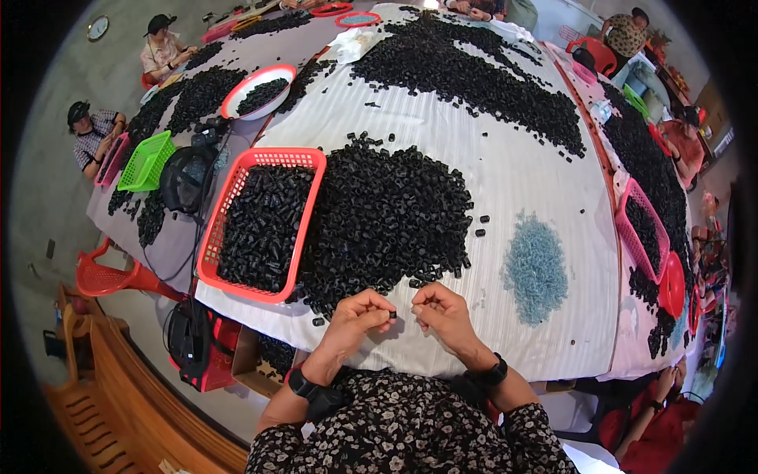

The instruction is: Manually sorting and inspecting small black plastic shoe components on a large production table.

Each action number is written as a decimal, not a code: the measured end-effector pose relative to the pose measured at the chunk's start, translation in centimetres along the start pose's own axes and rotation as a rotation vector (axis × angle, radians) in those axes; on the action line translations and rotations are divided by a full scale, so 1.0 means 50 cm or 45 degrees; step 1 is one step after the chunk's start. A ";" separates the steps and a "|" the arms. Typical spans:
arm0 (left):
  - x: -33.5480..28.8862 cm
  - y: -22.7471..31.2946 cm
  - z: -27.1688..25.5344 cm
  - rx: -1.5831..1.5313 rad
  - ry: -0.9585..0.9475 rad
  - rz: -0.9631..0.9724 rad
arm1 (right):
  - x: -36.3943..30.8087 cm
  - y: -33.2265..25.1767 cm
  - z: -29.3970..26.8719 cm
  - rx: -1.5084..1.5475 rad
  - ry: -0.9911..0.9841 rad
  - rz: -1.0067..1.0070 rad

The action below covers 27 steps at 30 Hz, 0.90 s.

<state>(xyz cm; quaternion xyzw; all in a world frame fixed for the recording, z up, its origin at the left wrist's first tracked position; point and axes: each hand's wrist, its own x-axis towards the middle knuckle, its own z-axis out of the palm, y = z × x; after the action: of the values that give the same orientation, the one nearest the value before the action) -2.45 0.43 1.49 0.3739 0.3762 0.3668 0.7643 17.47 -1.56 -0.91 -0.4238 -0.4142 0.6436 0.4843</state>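
My left hand (357, 320) is closed in a pinch on a small black cylindrical plastic piece (392, 314) near the table's front edge. A short gap away, my right hand (444, 317) has thumb and fingertips pressed together; whatever they grip is too small to make out. Just beyond both hands spreads a big heap of similar black pieces (387, 213). To its left stands a red plastic basket (207, 265) filled with more of them. A pile of small clear bluish pieces (535, 268) lies to the right of my right hand.
White sheeting (545, 186) covers the table, with a larger black heap (466, 75) at the far side. A red-rimmed basin (272, 107), a green basket (146, 162) and a black bag (183, 180) stand left. Pink basket (643, 229) at right. Several people sit around.
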 end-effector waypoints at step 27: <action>-0.012 -0.050 0.003 0.049 -0.056 0.052 | -0.026 -0.027 0.029 -0.184 -0.145 -0.026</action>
<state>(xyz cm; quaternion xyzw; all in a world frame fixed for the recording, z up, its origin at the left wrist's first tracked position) -1.90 -1.23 -0.40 0.4040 0.3587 0.3666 0.7574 16.66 -2.74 0.97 -0.4159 -0.4907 0.6302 0.4348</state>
